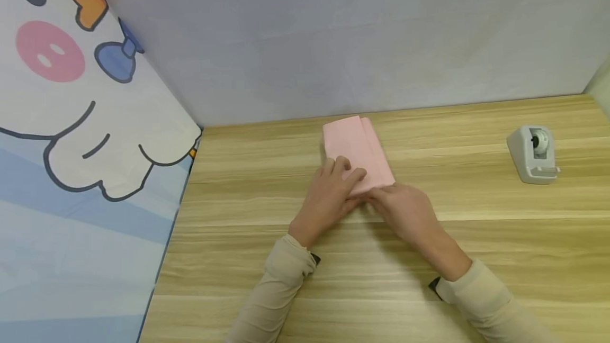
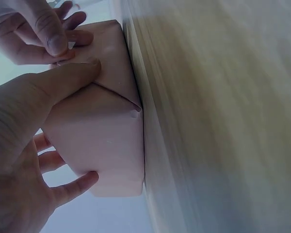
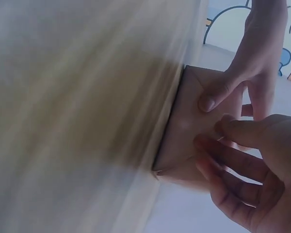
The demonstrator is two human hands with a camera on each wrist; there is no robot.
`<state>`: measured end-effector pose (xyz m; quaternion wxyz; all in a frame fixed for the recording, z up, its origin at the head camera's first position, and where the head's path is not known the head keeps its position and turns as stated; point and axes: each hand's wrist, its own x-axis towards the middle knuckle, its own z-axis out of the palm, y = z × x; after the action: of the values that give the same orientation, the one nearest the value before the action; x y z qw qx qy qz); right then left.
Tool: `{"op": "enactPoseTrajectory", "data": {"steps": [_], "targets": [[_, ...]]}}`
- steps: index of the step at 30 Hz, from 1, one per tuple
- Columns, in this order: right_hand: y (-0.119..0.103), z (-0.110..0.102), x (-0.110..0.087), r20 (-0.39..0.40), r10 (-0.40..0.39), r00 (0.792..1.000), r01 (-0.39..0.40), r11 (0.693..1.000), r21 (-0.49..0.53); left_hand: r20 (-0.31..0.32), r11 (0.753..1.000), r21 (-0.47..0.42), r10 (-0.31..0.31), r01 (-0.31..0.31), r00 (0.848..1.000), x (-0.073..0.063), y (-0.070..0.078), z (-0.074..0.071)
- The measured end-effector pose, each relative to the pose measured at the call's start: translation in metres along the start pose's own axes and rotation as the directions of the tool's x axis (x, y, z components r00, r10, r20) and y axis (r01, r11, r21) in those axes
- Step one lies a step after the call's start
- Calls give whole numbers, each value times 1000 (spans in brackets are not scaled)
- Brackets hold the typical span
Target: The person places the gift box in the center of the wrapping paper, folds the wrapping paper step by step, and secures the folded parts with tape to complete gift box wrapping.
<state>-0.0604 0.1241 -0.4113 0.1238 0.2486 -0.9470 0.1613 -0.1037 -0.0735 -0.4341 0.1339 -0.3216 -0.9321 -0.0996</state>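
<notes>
A box wrapped in pink paper (image 1: 355, 144) lies on the wooden table, its folded end towards the person. My left hand (image 1: 326, 197) holds it, fingers bent over the top and thumb (image 2: 82, 73) pressing the folded end flap. At that same end is my right hand (image 1: 410, 213), pinching a small strip of clear tape (image 2: 72, 44) between thumb and fingertips. In the right wrist view its fingertips are right at the flap (image 3: 184, 121), close to the left thumb.
A grey tape dispenser (image 1: 534, 155) with a roll in it stands at the right of the table (image 1: 248, 184). Behind the table rises a pale wall (image 1: 333, 41). A panel with cartoon drawings (image 1: 95, 226) borders the left side.
</notes>
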Motion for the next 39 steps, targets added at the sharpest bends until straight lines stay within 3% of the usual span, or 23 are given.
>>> {"op": "enactPoseTrajectory", "data": {"steps": [6, 16, 28, 39], "targets": [[-7, -3, 5, 48, -75, 996, 82, 984, -156, 22, 1000, -4, -7, 7, 1000, -1, -1, -1], [-4, -6, 7, 99, -105, 990, 118, 982, -144, 32, 1000, -9, -9, 9, 999, 0, -1, -2], [-14, -6, 12, 114, -47, 992, 66, 983, -169, 25, 1000, -16, -15, 15, 1000, -1, -2, -2], [-24, -5, 15, 102, 50, 993, -33, 985, -167, 28, 1000, -15, -18, 19, 999, -1, 0, -3]]}}
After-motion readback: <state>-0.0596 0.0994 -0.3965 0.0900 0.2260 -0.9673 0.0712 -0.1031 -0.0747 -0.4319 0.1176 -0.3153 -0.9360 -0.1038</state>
